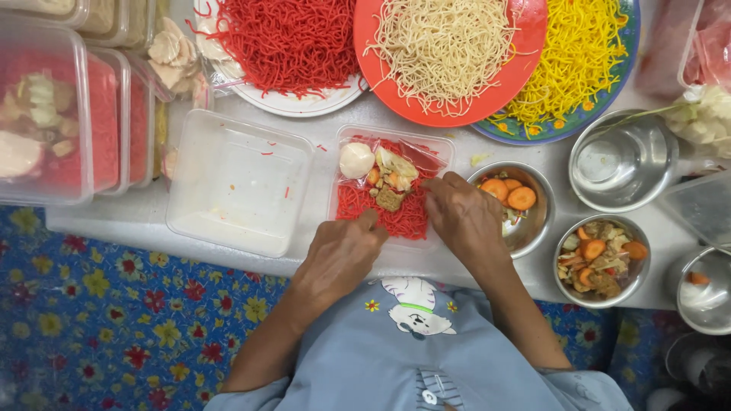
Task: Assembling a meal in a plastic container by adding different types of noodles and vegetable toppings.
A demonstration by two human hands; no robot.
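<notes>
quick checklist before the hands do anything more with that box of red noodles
1. Clear box flat on the table: ok.
2. Left hand and right hand both at the box: ok.
3. Red noodles inside the rim: ok.
4. Toppings, a pale round ball among them, sit on the noodles: ok.
5. Carrot bowl close by the right hand: ok.
6. Lid for this box within reach: cannot tell.

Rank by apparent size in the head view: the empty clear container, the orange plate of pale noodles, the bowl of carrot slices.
1. Orange plate, though partly cut off.
2. Empty clear container.
3. Bowl of carrot slices, clearly smallest.
</notes>
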